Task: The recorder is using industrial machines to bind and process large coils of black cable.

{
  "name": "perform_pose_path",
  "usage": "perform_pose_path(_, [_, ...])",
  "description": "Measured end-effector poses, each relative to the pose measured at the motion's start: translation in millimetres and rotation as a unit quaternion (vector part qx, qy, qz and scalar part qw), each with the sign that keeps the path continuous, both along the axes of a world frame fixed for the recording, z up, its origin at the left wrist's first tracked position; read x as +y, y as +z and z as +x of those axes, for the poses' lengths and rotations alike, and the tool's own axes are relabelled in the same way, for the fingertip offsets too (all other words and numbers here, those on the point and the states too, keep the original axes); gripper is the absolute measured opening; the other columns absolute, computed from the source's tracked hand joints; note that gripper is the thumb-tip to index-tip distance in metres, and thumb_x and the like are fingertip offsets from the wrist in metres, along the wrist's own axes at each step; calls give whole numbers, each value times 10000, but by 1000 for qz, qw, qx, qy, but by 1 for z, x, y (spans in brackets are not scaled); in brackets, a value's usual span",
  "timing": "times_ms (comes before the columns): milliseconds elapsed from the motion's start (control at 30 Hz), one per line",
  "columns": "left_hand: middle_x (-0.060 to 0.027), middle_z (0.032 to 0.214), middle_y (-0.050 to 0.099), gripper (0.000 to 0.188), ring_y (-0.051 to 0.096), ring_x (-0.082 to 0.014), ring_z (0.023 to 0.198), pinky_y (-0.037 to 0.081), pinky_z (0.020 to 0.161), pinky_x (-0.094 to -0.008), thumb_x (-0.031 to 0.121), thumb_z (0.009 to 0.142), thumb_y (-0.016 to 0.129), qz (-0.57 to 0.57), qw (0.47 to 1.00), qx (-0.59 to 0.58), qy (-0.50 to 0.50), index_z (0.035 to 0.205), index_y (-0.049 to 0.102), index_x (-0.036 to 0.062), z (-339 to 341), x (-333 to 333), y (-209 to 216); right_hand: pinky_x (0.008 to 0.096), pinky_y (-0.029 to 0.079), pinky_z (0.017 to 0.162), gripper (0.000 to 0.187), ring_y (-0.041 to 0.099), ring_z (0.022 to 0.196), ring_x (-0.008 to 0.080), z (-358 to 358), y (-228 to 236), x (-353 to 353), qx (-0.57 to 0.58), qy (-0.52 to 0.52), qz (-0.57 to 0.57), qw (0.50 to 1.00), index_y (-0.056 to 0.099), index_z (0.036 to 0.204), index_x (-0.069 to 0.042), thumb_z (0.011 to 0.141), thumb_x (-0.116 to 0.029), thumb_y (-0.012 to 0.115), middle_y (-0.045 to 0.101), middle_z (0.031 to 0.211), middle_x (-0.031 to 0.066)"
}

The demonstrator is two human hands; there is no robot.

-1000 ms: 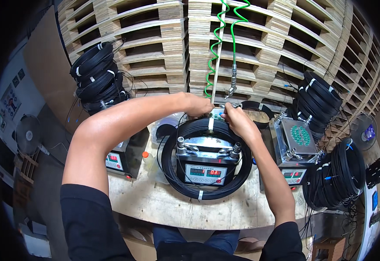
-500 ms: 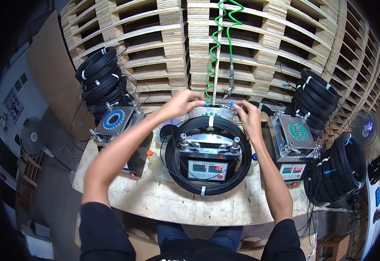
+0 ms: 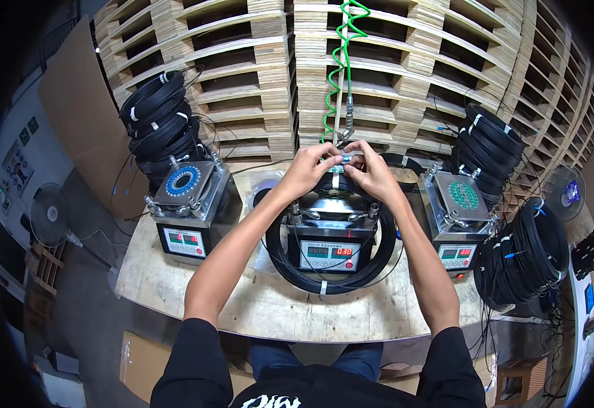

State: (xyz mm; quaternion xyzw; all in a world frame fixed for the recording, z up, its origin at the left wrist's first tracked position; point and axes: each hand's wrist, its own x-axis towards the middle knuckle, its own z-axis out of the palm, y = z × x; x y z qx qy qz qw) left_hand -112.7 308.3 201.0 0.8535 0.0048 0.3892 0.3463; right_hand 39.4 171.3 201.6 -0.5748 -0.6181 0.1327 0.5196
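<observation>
Both hands have drawn closer together since the earlier frames, when they sat apart on the far rim of the black cable coil (image 3: 331,282); now they meet above the middle machine (image 3: 329,238) on the surface (image 3: 174,285). Left hand (image 3: 308,170) and right hand (image 3: 371,171) are each pinched on a small blue connector (image 3: 343,160) held between their fingertips, so the piece lies directly between the two hands, its long axis running left to right from one set of fingers to the other. Neither hand is nearer than the other; they share it evenly. Just beyond the hands, a metal fitting (image 3: 346,129) hangs from the green spiral hose (image 3: 340,68), close above the connector but apart from it as far as can be told. Below the hands, a white tie (image 3: 335,181) wraps the far side of the coil, which rings the machine. Similar machines sit to either side, well apart from the hands, with stacks of black coils beyond them.
</observation>
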Motion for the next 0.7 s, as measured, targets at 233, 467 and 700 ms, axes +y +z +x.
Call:
perform_pose_path(233, [-133,795,699,231,646,-152,727,500,683,-332,196,934,704,-14,996,88,-13,966,689,-32,7,9,-2,309,442,596,232,474,615,136,5,-3,1,-56,-56,1,997,613,990,8,852,-114,753,616,737,83])
perform_pose_path(467, [-23,888,700,245,593,-61,807,488,753,-231,199,991,644,-239,953,150,-109,1054,728,-23,3,19,-4,298,465,623,149,579,688,97,12,-8,0,21,-29,7,999,603,918,35,892,-60,715,632,739,68])
perform_pose_path(700, [-37,923,715,205,617,-74,819,504,756,-242,115,999,596,-194,973,107,-64,1111,713,-12,1,26,-12,288,515,717,211,652,780,138,18,-3,-3,-66,-109,56,990,666,1122,-4,918,27,620,716,885,122])
